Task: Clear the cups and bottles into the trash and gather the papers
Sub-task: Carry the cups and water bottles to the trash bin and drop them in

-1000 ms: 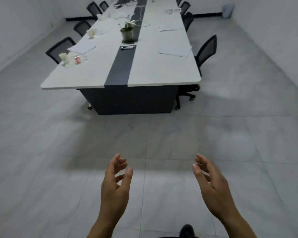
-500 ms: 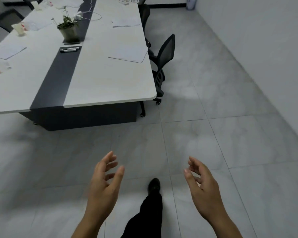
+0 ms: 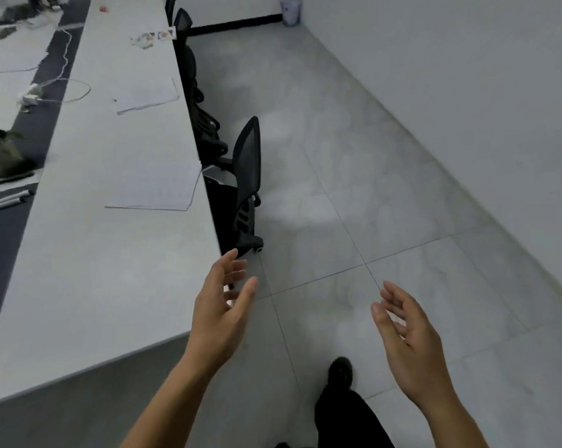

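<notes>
Both the left hand (image 3: pixel 221 305) and right hand (image 3: pixel 405 337) hang wide and empty at lower centre, seemingly ready to collect. Papers (image 3: pixel 156 189) lie mid-left on the desk (image 3: pixel 111 270); the bin (image 3: pixel 291 9) (probably the trash) stands top centre.

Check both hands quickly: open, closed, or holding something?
Left hand: open, fingers relaxed, holding nothing.
Right hand: open, fingers relaxed, holding nothing.

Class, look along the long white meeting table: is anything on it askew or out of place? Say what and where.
The near stack of white papers lies crooked to the table edge, the farther stack is slightly fanned, and a white cable trails in loose loops across the dark centre strip.
</notes>
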Tool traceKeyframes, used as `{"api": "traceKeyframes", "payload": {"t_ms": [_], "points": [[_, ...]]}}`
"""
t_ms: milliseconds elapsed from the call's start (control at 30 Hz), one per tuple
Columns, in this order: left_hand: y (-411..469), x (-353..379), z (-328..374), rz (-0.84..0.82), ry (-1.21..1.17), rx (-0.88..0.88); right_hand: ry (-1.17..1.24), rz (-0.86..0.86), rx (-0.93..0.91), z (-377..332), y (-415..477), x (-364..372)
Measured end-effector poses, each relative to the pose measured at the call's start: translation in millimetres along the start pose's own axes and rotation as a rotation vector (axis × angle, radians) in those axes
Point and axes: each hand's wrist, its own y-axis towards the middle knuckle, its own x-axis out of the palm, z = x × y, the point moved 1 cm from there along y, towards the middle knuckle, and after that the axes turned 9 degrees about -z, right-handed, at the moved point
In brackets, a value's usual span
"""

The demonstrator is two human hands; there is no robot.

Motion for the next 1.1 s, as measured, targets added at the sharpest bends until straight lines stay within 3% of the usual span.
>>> {"api": "traceKeyframes", "payload": {"t_ms": [33, 100, 200, 333, 533, 733, 900, 1100], "points": [[-4.0, -3.0, 8.3, -0.022, 0.002, -0.003, 0.014, -0.011, 0.012, -3.4, -2.5, 1.2], [155.4, 63.6, 2.1, -0.034, 0.046, -0.034, 0.011, 0.036, 0.062, 16.5, 155.5, -37.5], [174.0, 71.2, 9.7, -0.026, -0.037, -0.041, 0.042, -0.026, 0.037, 16.2, 188.2, -33.3], [288.2, 88.8, 42.5, 0.048, -0.04, -0.082, -0.003, -0.085, -0.018, -28.0, 336.4, -62.2], [441.8, 79.0, 74.0, 0.221, -0.086, -0.06, -0.07, -0.257, -0.131, -110.8, 528.4, -64.4], [614.4, 89.4, 41.9, 0.299, -0.15, -0.118, -0.162, -0.347, -0.131, -126.2, 717.1, -28.9], [778.9, 72.0, 41.3, 0.293, -0.199, -0.173, -0.244, -0.375, -0.122, -166.5, 872.3, -12.8], [972.7, 23.4, 75.6, 0.258, -0.094, -0.118, -0.171, -0.256, -0.138, -233.8, 1042.7, -9.6]]}}
